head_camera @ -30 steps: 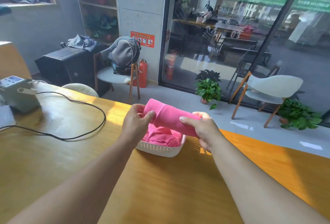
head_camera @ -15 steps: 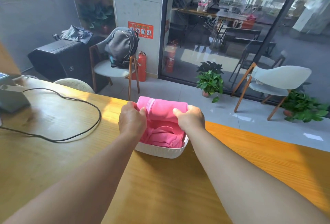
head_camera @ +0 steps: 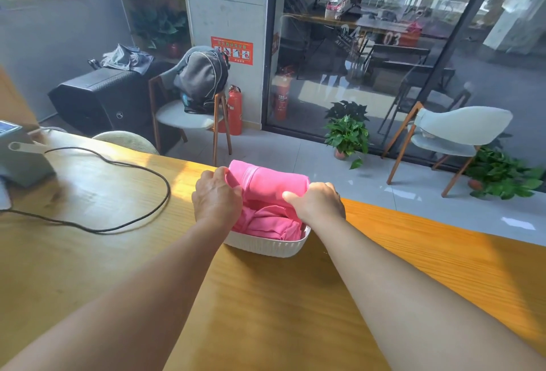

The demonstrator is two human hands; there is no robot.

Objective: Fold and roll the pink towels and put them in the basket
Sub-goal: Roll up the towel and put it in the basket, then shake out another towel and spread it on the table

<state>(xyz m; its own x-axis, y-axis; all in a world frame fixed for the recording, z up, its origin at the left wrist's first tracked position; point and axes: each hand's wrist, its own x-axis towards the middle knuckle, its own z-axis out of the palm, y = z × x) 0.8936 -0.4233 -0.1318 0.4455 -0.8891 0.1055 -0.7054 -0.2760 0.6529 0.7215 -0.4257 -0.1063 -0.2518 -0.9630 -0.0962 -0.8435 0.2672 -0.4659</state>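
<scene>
A rolled pink towel (head_camera: 269, 183) lies across the far side of the white basket (head_camera: 266, 245), which stands near the far edge of the wooden table (head_camera: 266, 311). My left hand (head_camera: 217, 196) grips the roll's left end and my right hand (head_camera: 317, 202) grips its right end. Under and in front of the roll, another pink towel (head_camera: 269, 223) sits inside the basket. The fingertips of both hands are hidden behind the roll.
A black cable (head_camera: 130, 193) loops over the table's left part and runs to a grey device (head_camera: 20, 152) at the left edge. Beyond the table stand a chair with a backpack (head_camera: 201, 84), a red fire extinguisher (head_camera: 235, 109), potted plants (head_camera: 347, 134) and a second chair (head_camera: 455, 134).
Both hands have lowered the rolled towel from above the basket down onto its far side, turning it level. The view has shifted slightly left.
</scene>
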